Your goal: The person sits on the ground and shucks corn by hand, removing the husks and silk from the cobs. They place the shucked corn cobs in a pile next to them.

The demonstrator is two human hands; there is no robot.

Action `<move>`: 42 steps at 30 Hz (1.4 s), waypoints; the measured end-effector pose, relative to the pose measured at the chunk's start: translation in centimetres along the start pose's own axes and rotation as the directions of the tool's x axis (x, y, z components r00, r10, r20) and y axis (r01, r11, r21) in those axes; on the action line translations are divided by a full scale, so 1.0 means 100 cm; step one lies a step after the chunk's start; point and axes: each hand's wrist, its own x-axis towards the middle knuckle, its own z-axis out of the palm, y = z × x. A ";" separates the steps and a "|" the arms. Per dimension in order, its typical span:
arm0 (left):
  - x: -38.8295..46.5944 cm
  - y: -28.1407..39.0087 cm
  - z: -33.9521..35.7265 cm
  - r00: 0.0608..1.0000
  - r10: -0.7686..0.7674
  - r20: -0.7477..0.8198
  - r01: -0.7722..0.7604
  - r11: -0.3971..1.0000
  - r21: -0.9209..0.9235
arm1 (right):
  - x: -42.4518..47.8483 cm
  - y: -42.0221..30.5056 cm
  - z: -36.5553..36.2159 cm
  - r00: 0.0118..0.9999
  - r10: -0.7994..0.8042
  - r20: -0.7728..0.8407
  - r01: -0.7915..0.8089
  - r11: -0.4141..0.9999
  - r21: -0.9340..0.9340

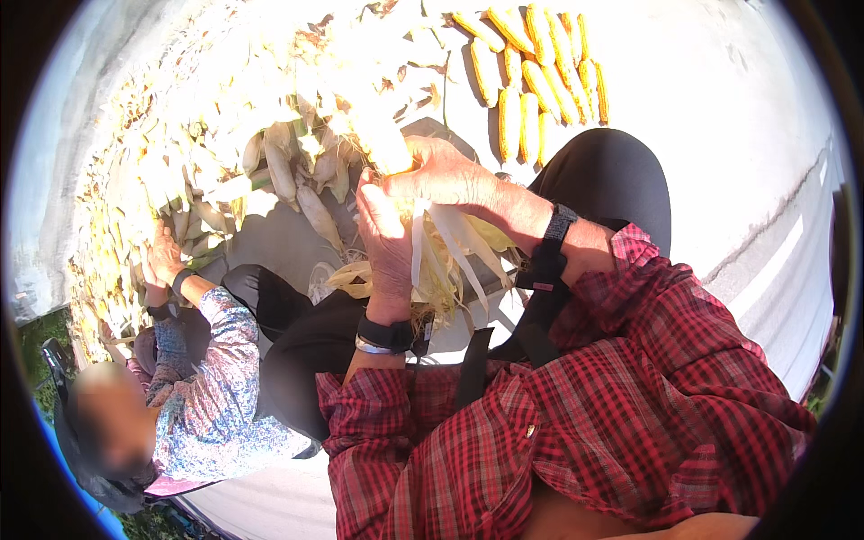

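Note:
Both of my hands are together at the middle of the view, around an ear of corn (pixel 386 138) whose upper part is washed out by sunlight. My left hand (pixel 383 226) is at the ear's lower end, fingers bent against it. From the other side my right hand (pixel 445 172) grips the ear, thumb and fingers near its base. Pale strips of peeled husk (pixel 459 250) and silk hang down below my hands. Several bare yellow corn cobs (pixel 509 125) lie in rows on the ground beyond my right knee.
A large pile of unhusked corn ears (pixel 280 162) and loose husks spreads ahead and left. A co-worker (pixel 216 364) in a patterned shirt sits close on my left, hands (pixel 162 256) at the pile. My right knee (pixel 607 175) rises beside the cobs.

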 end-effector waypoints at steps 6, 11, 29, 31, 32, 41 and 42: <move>-0.024 -0.041 0.025 0.975 -0.191 -0.109 0.190 0.982 -0.018 | 0.002 0.018 -0.015 0.987 0.086 0.138 -0.109 0.979 0.171; -0.028 -0.031 0.022 0.971 -0.238 -0.006 0.238 0.969 0.067 | -0.001 0.008 -0.010 0.996 0.085 0.033 -0.088 0.989 0.119; 0.055 -0.069 -0.055 0.968 -0.069 -0.242 0.115 0.976 0.184 | -0.021 0.030 0.004 0.907 0.374 0.195 -0.331 0.917 -0.221; 0.054 -0.070 -0.052 0.961 -0.071 -0.266 0.160 0.931 0.327 | -0.023 0.023 0.006 0.913 0.370 0.174 -0.322 0.912 -0.254; 0.054 -0.070 -0.051 0.958 -0.071 -0.277 0.181 0.901 0.395 | -0.023 0.019 0.006 0.916 0.368 0.162 -0.317 0.909 -0.270; 0.062 -0.085 -0.052 0.872 0.121 -0.474 0.119 0.887 0.446 | -0.018 0.032 -0.003 0.971 0.230 -0.058 -0.221 0.790 -0.571; 0.065 -0.087 -0.059 0.854 0.030 -0.519 0.154 0.938 0.309 | -0.017 0.033 -0.005 0.962 0.250 -0.105 -0.266 0.798 -0.540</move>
